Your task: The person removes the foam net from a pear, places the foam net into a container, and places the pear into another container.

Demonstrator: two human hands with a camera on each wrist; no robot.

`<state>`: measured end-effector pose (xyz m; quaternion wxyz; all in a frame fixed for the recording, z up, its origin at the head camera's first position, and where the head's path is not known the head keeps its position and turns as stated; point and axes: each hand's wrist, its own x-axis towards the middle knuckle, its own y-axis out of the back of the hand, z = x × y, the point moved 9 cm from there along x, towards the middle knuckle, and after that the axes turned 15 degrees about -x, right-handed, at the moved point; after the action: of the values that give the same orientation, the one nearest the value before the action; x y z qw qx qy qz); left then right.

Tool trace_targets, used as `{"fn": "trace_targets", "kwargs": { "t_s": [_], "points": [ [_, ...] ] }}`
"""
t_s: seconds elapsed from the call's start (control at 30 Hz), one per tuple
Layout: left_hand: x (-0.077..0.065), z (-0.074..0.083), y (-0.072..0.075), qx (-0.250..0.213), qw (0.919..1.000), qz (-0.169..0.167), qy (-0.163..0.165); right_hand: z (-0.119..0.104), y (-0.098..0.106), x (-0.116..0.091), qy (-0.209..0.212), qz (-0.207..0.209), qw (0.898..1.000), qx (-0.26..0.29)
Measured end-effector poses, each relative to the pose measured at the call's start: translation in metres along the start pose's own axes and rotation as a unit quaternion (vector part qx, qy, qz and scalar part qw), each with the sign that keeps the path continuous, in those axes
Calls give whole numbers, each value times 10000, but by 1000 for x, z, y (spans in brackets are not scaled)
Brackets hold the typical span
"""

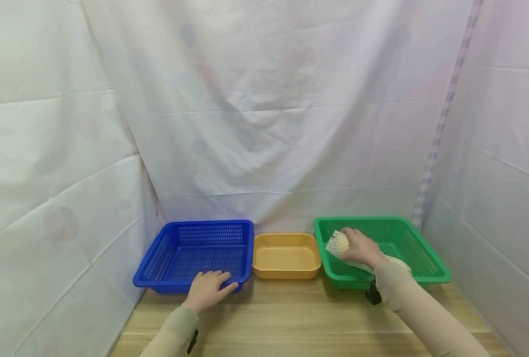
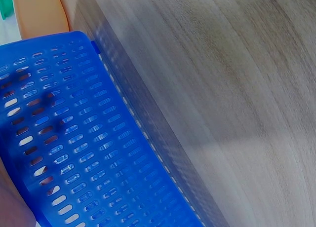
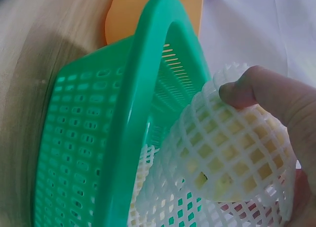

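Hanging pale cloth [image 1: 264,99] encloses a wood-grained table [image 1: 300,317], on which I see three containers in a row. At right is a green basket [image 1: 349,280]; at left, a blue basket [image 1: 202,258]; between them, a smaller orange tray [image 1: 287,258]. The left hand [image 1: 208,288] lies over the blue basket's near rim, fingers spread and holding nothing. I judge that leaning there could tilt or slide that basket. The right hand [image 1: 360,248] is clamped on a pale, rounded piece in white foam netting [image 3: 222,153], which is at the left end of the green basket; whether it bears on the basket I cannot tell. A further netted piece [image 1: 399,265] lies in that basket, partly hidden. The thumb [image 3: 242,89] presses on mesh, so the piece could slip out of its sleeve; the loose, flared hem could also snag on the rim and pull it free.
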<state>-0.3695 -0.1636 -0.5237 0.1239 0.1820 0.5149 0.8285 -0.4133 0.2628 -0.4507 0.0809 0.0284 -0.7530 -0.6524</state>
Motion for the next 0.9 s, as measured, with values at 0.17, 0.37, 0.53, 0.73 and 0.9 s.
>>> {"fn": "trace_targets", "kwargs": {
  "t_s": [0.17,0.37,0.53,0.73,0.9],
  "points": [
    [-1,1,1,-30,10000,-7,19,-5,4,0,0,34,10000,-12],
    [-1,2,2,-28,10000,-30,69,-11,6,-1,35,34,10000,-38],
    [-1,3,3,-67,10000,-11,63,-15,7,-3,83,84,9999,-18],
    [-1,3,3,1,10000,14,10,-21,10,-3,141,171,9998,-31],
    [-1,3,4,-18,10000,33,-25,-26,13,-3,134,222,9997,-11]
  ]
}}
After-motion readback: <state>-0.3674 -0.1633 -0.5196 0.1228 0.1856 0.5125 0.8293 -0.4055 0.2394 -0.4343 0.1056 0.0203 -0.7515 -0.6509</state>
